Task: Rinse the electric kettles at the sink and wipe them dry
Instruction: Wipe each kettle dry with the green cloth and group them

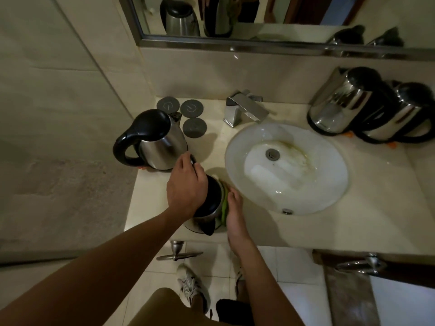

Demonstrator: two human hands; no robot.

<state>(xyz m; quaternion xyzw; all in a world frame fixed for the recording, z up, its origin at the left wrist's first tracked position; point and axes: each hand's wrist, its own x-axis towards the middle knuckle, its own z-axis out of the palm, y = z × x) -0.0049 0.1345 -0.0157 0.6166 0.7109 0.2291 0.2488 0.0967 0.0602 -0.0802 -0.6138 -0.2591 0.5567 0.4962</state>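
Observation:
A steel kettle with a black lid (210, 208) stands on the counter just left of the white sink (329, 198). My left hand (186, 184) lies over its top, fingers curled round the handle end. My right hand (234, 208) presses a green cloth (224, 208) against the kettle's right side. A second steel kettle with a black handle (153, 140) stands upright behind, at the counter's left. Two more steel kettles, one (343, 107) beside the other (404, 116), stand right of the sink.
Three round dark kettle bases (191, 108) lie near the wall left of the chrome tap (244, 109). A mirror (235, 17) hangs above. The counter edge (306, 243) runs in front, with chrome handles below. A wall closes the left side.

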